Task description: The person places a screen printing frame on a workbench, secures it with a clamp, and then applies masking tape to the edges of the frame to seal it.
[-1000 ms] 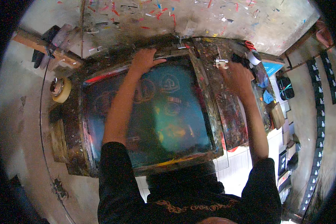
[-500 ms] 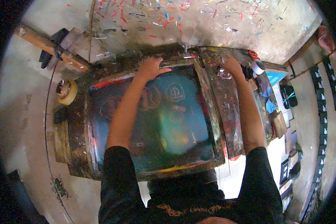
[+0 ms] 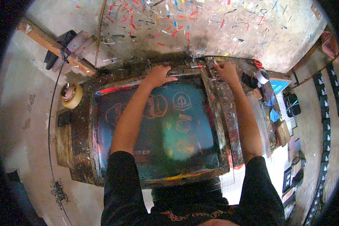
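A paint-stained screen-printing frame (image 3: 160, 174) with dark teal mesh and faint emblems lies on a dark bench (image 3: 78, 150). My left hand (image 3: 159, 75) rests on the frame's far rail, fingers bent over it and thumb stretched apart. My right hand (image 3: 226, 71) is closed at the bench's far edge, right of the frame's corner, around a small pale piece too unclear to name. A metal fitting (image 3: 194, 64) stands between my hands at the back rail.
Tape rolls (image 3: 72, 97) sit at the left, beside a wooden beam (image 3: 47, 43). A white roll (image 3: 262, 76), red-handled tool (image 3: 258, 64) and blue scrap (image 3: 274, 115) lie at the right. A paint-spattered wall (image 3: 203, 26) rises behind; dark printed pieces (image 3: 325, 113) line the far right.
My right hand has moved left and toward the back, away from the white roll. My left hand stays on the far rail. The whole bench appears lower in view.
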`<action>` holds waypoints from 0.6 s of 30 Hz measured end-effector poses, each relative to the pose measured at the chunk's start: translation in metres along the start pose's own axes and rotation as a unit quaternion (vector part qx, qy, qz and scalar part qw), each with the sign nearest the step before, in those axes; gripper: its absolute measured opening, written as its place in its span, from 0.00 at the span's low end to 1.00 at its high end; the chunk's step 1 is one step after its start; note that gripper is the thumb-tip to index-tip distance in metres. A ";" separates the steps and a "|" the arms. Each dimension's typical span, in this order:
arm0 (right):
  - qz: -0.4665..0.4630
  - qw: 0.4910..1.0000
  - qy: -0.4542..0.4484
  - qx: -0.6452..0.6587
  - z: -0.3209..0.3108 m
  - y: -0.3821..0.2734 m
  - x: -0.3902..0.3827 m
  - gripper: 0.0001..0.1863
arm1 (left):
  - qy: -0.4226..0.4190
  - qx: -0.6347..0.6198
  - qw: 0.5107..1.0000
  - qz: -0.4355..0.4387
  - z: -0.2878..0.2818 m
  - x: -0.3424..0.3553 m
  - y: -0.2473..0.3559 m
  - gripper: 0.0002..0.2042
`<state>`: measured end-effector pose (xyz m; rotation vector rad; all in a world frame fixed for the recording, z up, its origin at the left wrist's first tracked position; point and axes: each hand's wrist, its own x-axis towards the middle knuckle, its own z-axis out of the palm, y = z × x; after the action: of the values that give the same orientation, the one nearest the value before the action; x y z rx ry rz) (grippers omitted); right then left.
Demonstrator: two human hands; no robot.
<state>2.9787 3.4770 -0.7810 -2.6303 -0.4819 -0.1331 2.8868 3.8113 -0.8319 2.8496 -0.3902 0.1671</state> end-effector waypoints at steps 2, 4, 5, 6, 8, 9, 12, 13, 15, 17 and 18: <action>-0.016 0.999 0.014 0.047 0.005 -0.020 -0.010 0.25 | -0.009 -0.006 1.000 -0.007 0.000 -0.002 -0.002 0.41; -0.061 0.989 0.018 0.131 0.004 -0.060 -0.033 0.24 | 0.004 0.003 1.000 -0.025 0.000 -0.013 -0.006 0.42; -0.071 0.988 0.016 0.138 0.010 -0.065 -0.034 0.24 | 0.014 0.004 1.000 -0.024 -0.001 -0.010 -0.001 0.43; -0.082 0.986 0.013 0.146 0.019 -0.067 -0.033 0.23 | 0.009 0.011 1.000 -0.018 -0.003 -0.007 0.003 0.43; -0.106 0.982 0.000 0.159 0.034 -0.089 -0.032 0.23 | -0.003 0.029 0.999 -0.018 -0.007 -0.009 0.000 0.43; -0.116 0.980 -0.007 0.161 0.040 -0.103 -0.035 0.23 | -0.009 0.033 0.999 -0.031 -0.008 -0.010 -0.001 0.43; -0.089 0.981 -0.035 0.171 0.056 -0.144 -0.033 0.23 | -0.023 0.048 0.997 -0.051 -0.016 -0.011 -0.007 0.44; -0.068 0.981 -0.046 0.173 0.062 -0.149 -0.030 0.24 | -0.030 0.050 0.997 -0.045 -0.017 -0.010 -0.009 0.44; -0.076 0.981 -0.015 0.179 0.086 -0.140 -0.013 0.23 | -0.036 0.037 0.998 -0.034 -0.018 -0.004 -0.003 0.44; -0.069 0.983 0.002 0.168 0.098 -0.153 -0.008 0.22 | -0.037 0.014 0.998 -0.046 -0.023 -0.010 -0.001 0.44; -0.070 0.984 0.007 0.166 0.102 -0.159 -0.005 0.22 | -0.003 -0.011 0.999 -0.039 -0.017 -0.011 -0.010 0.44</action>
<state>2.9186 3.6541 -0.8057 -2.2674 -0.6268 -0.1064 2.8780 3.8277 -0.8199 2.8380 -0.2803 0.1390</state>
